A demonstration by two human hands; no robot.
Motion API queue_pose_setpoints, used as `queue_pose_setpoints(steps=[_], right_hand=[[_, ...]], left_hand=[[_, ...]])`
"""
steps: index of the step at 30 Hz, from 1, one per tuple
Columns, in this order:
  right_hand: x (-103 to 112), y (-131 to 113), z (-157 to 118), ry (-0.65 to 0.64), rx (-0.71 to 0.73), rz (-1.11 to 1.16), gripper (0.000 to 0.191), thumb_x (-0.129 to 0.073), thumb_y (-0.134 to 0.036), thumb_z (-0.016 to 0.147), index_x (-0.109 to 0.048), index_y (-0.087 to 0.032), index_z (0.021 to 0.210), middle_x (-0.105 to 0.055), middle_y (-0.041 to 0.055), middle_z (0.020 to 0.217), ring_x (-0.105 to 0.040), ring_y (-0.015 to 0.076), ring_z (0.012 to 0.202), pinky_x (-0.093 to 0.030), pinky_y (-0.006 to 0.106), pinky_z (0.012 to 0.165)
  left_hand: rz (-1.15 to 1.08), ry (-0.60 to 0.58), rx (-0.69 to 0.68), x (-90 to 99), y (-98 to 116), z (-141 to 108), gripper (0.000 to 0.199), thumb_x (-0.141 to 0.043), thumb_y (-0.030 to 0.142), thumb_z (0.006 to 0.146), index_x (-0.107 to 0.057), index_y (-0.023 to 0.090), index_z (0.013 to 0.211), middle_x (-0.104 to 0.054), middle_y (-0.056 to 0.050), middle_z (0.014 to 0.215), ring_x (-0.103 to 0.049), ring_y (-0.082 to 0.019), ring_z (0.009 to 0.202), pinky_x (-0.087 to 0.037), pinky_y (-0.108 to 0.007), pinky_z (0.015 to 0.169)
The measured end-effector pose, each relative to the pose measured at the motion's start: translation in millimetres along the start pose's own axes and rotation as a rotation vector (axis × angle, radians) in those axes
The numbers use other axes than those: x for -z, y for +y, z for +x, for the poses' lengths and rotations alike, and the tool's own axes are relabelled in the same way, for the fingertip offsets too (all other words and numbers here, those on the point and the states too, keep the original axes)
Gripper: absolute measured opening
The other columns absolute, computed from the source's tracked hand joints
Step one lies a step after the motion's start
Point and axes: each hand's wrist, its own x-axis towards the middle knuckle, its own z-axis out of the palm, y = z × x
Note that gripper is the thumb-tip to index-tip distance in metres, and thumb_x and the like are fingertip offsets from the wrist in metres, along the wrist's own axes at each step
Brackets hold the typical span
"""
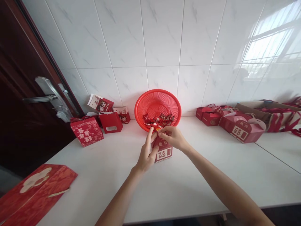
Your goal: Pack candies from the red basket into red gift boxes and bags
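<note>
1. Head view: the box stands upright on the worktop, directly between my two hands and just in front of the basket.
2. Head view: my left grip is closed on the box's left side, thumb laid against its lower left part, fingers reaching up to the top edge. The box sits just to the right of my palm.
3. Head view: my right grip comes in from the upper right, fingertips drawn together and pinching the top of the box. Most of the box lies below these fingertips; its printed front shows under them. Exactly which fold they pinch is too small to tell.
4. Head view: behind my fingers, the basket leans against the tiles, with sweets in its lower part.
5. Head view: well apart from my hands, red cartons stand to the left, a bag lies nearer me, and more packages sit on the right.
</note>
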Motion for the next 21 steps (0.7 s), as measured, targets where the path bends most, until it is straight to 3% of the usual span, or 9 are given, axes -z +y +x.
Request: queue_pose_setpoints(steps=[5,9,12,15,18,21], right_hand=[[-5,-4,-2,-0.070,-0.006,0.048,0.011,-0.066,-0.027,0.072,-0.066,-0.017,0.065,-0.061,-0.0016,0.064,-0.051,0.0113,0.057,-0.039,0.024,0.054],[-12,-1,-1,-0.010,0.001,0.038,0.014,-0.065,-0.029,0.072,-0.065,-0.018,0.064,-0.058,-0.0023,0.061,-0.049,0.0112,0.056,-0.037,0.024,0.052],[-16,3,0,0.056,-0.003,0.056,0.014,-0.061,-0.029,0.072,-0.061,-0.019,0.062,-0.057,-0.0024,0.061,-0.048,0.0116,0.056,-0.038,0.024,0.053],[-15,5,1,0.092,-0.031,0.119,0.011,-0.059,-0.026,0.068,-0.056,-0.019,0.060,-0.057,-0.0031,0.059,-0.050,0.0123,0.057,-0.038,0.024,0.052],[-13,5,2,0.080,-0.082,0.203,0.011,-0.060,-0.023,0.065,-0.051,-0.020,0.058,-0.053,-0.0052,0.053,-0.048,0.0112,0.051,-0.037,0.023,0.048],[-12,4,3,0.049,-0.125,0.288,0.013,-0.064,-0.023,0.063,-0.051,-0.020,0.060,-0.058,-0.0040,0.055,-0.053,0.0122,0.051,-0.039,0.023,0.048]], left_hand=[[-0.008,-0.051,-0.026,1.1,-1,-1,0.081,-0.053,0.014,0.091,-0.011,0.028,0.159,-0.041,-0.011,0.157,-0.034,-0.026,0.147,-0.039,-0.044,0.116],[0.041,-0.042,-0.050,-0.4,0,-1,0.086,-0.062,0.022,0.089,-0.012,0.029,0.159,-0.042,-0.013,0.156,-0.037,-0.029,0.145,-0.043,-0.044,0.112],[0.117,0.042,-0.054,-2.0,-1,0,0.079,-0.062,0.031,0.091,-0.018,0.027,0.157,-0.052,-0.014,0.147,-0.050,-0.027,0.136,-0.048,-0.042,0.105],[0.228,0.183,-0.085,-1.5,-6,2,0.068,-0.063,0.036,0.091,-0.032,0.024,0.150,-0.064,-0.011,0.124,-0.062,-0.024,0.115,-0.052,-0.040,0.097],[0.370,0.298,-0.099,0.0,-13,3,0.066,-0.070,0.039,0.085,-0.043,0.024,0.142,-0.061,-0.009,0.111,-0.061,-0.022,0.102,-0.053,-0.040,0.091],[0.436,0.317,-0.073,-0.7,-20,3,0.059,-0.074,0.041,0.080,-0.053,0.024,0.133,-0.056,-0.010,0.116,-0.058,-0.024,0.107,-0.051,-0.041,0.093]])
